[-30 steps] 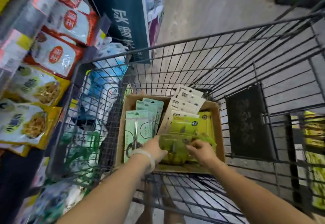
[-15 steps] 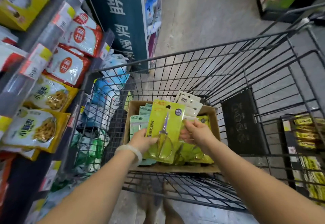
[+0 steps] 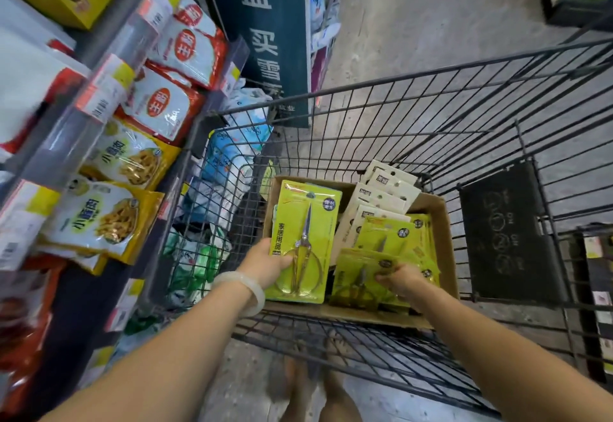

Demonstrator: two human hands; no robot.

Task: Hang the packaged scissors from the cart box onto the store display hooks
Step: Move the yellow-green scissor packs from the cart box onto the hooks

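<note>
Hands are both on green scissor packs: the left hand (image 3: pixel 267 260) grips one pack (image 3: pixel 303 239) upright by its lower edge above the cardboard box (image 3: pixel 441 222) in the cart (image 3: pixel 431 96); the right hand (image 3: pixel 403 277) pinches another pack (image 3: pixel 360 275) lying in the box. Held so low, the raised card could tilt and slip; the slick stack beneath may slide or lift together.

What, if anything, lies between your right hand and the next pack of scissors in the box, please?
Nothing visible does: the right hand already rests on the top green scissors pack in the cardboard box.
</note>
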